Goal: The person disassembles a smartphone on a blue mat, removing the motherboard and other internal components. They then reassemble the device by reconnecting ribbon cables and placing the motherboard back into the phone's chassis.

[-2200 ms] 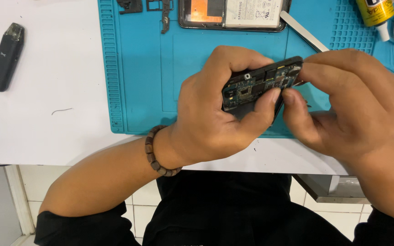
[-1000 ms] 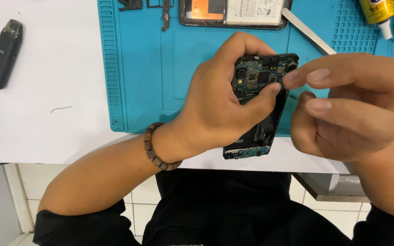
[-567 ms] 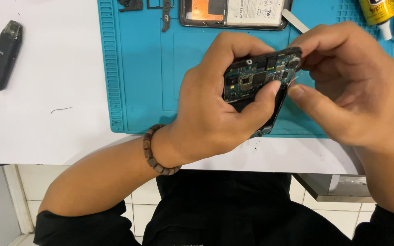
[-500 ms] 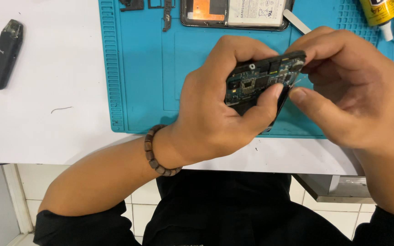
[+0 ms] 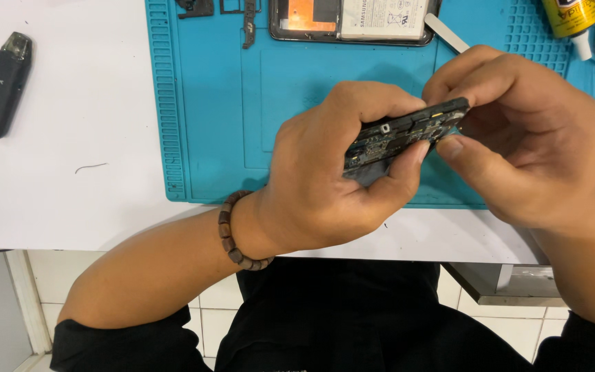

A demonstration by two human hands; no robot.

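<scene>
Our left hand (image 5: pixel 325 186) clamps the opened phone (image 5: pixel 402 131) edge-up over the blue mat (image 5: pixel 215 124), exposing its board while our right hand (image 5: pixel 525 145) pinches its top corner.

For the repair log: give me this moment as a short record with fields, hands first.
left hand: grips an opened phone with its circuit board exposed, tilted edge-on to the camera
right hand: fingers pinch the phone's far end
wrist: beaded bracelet on the left
surface: blue work mat on a white table
mat, top edge: second opened phone with battery, white pry tool
right edge: yellow glue bottle
left of mat: small black device
</scene>
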